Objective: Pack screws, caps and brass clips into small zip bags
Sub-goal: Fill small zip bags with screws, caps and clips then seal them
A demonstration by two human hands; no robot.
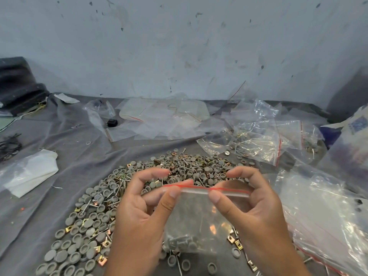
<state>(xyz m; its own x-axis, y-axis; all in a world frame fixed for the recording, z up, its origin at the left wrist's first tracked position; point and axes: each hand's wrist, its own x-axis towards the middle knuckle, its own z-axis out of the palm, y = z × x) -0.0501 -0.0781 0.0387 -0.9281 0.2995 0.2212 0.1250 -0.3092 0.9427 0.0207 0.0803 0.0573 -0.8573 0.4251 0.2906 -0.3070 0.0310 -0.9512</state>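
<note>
- The left hand [137,214] pinches the top edge of a small zip bag [199,222] between thumb and curled fingers, near the bag's left end.
- The right hand [253,212] pinches the same red-lined zip strip further to the right, thumb in front and fingers curled behind.
- The zip bag hangs between the two hands above the worktop [79,148], its strip roughly level; grey caps and screws sit gathered in its bottom.
- Under and beyond the bag lies a wide heap of loose parts [95,216]: round grey caps [87,224], thin metal screws [86,208] and square brass clips [102,261], all mixed together on a grey cloth that covers the worktop.
- To the right of the heap lie filled zip bags [258,144] with red strips, and a pile of clear plastic bags [322,216] sits just beside the right hand.
- Further back, near the wall [179,46], flat clear bags [165,116] are spread out.
- At the left lies a folded white plastic sheet [29,172], well apart from the heap.
- A dark object [18,84] stands at the far left corner.
</note>
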